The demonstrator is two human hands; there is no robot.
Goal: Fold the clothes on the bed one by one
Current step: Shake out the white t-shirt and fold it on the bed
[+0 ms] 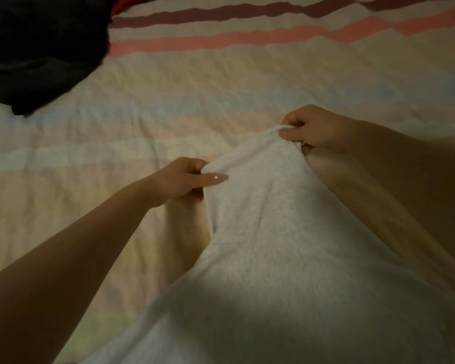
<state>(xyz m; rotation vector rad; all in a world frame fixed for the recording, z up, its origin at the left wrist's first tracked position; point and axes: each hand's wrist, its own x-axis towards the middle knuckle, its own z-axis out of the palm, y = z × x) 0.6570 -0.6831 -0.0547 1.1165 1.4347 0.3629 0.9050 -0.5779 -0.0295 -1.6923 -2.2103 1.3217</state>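
Both hands hold the white, soft-napped cotton garment [273, 232] by its far edge, lifted above the bed with its pastel striped sheet [168, 101]. The left hand [184, 179] pinches one corner between thumb and curled fingers [216, 177]. The right hand [315, 127] clenches the other corner, higher and farther away. The cloth hangs from them toward the person, its lower part spreading across the bottom of the view.

The two grips sit at uneven heights and close together, so the edge between them bunches. Laid down like this, the garment would likely land skewed or creased and the fold would come out crooked. A light pinch could also let a corner slip as the cloth is swung out.

What kind of garment it is cannot be told: no sleeves, collar or hem show, and its near part is shadowed and cut off by the frame. A dark heap of clothing [37, 56] lies at the far left, partly out of view, with a sliver of red fabric [120, 5] beside it.
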